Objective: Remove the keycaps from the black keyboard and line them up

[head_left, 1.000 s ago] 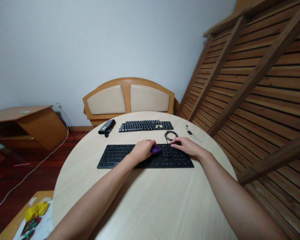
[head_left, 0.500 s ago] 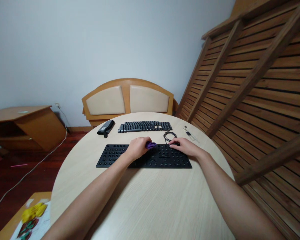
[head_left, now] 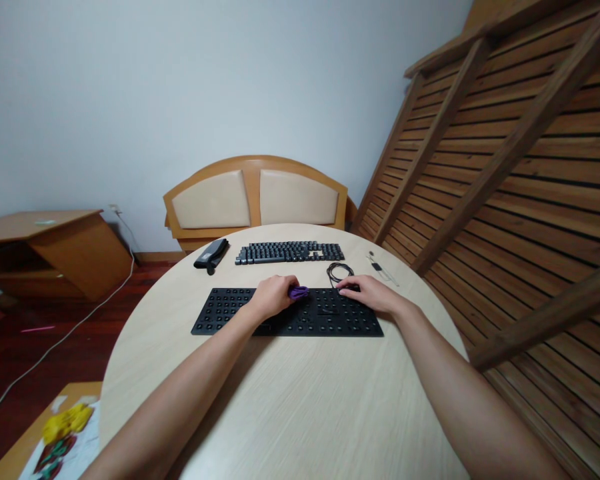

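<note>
A black keyboard with its keycaps off [head_left: 325, 325] lies across the middle of the round table. My left hand [head_left: 274, 295] is closed around a bunched purple cloth [head_left: 299, 292], which it presses on the upper middle of this keyboard. At the keyboard's upper right, my right hand [head_left: 367, 292] grips the back edge, thumb and fingers bent over it. Part of the keyboard is hidden under both hands and the left forearm. Just behind the right fingers lies a coiled black cable [head_left: 340, 270].
Loose dark keycaps stand in keyboard order [head_left: 290, 251] at the back of the table [head_left: 310, 400]. A folded dark pouch [head_left: 213, 255] is at the back left, a small thin tool [head_left: 380, 268] at the right. Wooden slatted panels [head_left: 505, 167] lean close on the right.
My left hand has slid slightly to the left with the purple cloth along the keyboard. My right hand has stayed at the back edge.
</note>
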`<state>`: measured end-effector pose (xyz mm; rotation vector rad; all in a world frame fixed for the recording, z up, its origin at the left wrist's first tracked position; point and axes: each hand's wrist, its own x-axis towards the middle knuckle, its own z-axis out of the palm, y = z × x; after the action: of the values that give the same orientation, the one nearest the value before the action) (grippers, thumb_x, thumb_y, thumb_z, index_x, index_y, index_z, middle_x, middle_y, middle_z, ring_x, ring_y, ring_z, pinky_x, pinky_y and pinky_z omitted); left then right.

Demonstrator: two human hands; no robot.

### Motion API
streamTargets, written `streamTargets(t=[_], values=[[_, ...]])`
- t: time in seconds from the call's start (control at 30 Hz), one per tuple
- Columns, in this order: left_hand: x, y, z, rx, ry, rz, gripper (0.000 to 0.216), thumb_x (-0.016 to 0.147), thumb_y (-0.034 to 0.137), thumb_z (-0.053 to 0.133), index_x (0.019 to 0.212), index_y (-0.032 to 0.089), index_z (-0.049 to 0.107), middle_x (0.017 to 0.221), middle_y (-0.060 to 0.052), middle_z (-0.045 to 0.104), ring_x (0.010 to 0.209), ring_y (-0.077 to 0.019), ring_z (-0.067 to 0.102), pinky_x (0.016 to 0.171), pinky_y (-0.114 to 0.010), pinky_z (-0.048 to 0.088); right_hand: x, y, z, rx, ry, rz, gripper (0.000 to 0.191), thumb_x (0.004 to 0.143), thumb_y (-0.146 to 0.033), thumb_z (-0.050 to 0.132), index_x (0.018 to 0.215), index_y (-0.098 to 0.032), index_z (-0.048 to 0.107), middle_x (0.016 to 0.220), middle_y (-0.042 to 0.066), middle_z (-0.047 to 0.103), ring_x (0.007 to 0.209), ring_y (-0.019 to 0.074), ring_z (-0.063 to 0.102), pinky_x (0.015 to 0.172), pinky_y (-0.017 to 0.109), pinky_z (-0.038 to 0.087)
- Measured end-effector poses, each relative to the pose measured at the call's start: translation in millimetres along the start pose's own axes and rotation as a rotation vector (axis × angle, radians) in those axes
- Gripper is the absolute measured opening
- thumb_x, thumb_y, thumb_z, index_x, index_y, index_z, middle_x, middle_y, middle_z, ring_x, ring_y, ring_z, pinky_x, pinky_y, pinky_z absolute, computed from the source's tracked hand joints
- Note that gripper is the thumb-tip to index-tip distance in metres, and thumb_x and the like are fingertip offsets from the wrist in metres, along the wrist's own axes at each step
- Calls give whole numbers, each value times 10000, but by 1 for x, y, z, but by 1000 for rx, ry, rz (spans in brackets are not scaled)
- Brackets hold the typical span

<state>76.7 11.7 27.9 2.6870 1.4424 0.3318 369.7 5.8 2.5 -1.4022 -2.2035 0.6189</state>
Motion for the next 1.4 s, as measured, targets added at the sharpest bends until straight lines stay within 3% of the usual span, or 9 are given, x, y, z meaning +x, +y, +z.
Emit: streamTargets(t=[0.23,0.4,0.6,0.77,0.93,1.07,1.27,1.4], values=[[0,6,9,11,63,-29,192,868,238,588,1047,222,655,971,-73,735,879,-246,684,722,-297,494,-1,-3,-1,-13,6,5,292,880,-406,598,1075,-234,732,1107,57,733,1017,256,669,930,369,484],[1,21,18,-56,193,-10,229,871,167,555,1077,223,637,1013,-61,706,958,-230,652,797,-299,498,-1,-1,0,-11,4,-1,291,884,-410,595,1071,-234,733,1115,60,730,1022,258,666,935,374,483],[0,36,22,-47,64,78,241,876,208,562,1094,232,663,959,-68,681,927,-220,654,803,-284,504,0,-1,2,-9,19,11,293,873,-402,604,1067,-223,731,1116,65,729,1044,267,655,958,383,475],[-4,32,17,-28,32,166,269,850,228,580,1109,223,654,961,-86,680,885,-236,664,791,-302,512,0,1,2,0,11,14,295,872,-412,604,1069,-234,733,1121,60,728,1039,266,657,952,378,476],[-2,33,16,-53,30,139,299,831,193,582,1122,225,645,970,-80,689,907,-235,665,800,-303,511,0,1,2,-2,17,0,285,879,-401,601,1069,-236,735,1102,57,734,1025,258,663,931,364,478],[8,41,16,-103,58,122,288,834,200,591,1117,231,639,982,-68,701,931,-236,663,806,-303,514,-1,-1,1,-3,12,-9,290,887,-395,585,1083,-238,731,1109,51,733,1033,253,660,938,358,473],[32,67,21,-110,56,238,247,879,244,567,1108,240,658,1004,-74,720,941,-247,675,802,-309,525,-1,1,0,22,-12,-41,282,879,-358,572,1058,-228,746,1084,48,744,1009,258,663,928,354,475],[38,78,29,-53,27,265,312,878,178,535,1164,246,639,1044,-84,726,964,-252,688,803,-312,535,0,4,1,22,-18,-58,280,876,-336,571,1044,-205,754,1049,57,754,967,259,669,884,341,491]])
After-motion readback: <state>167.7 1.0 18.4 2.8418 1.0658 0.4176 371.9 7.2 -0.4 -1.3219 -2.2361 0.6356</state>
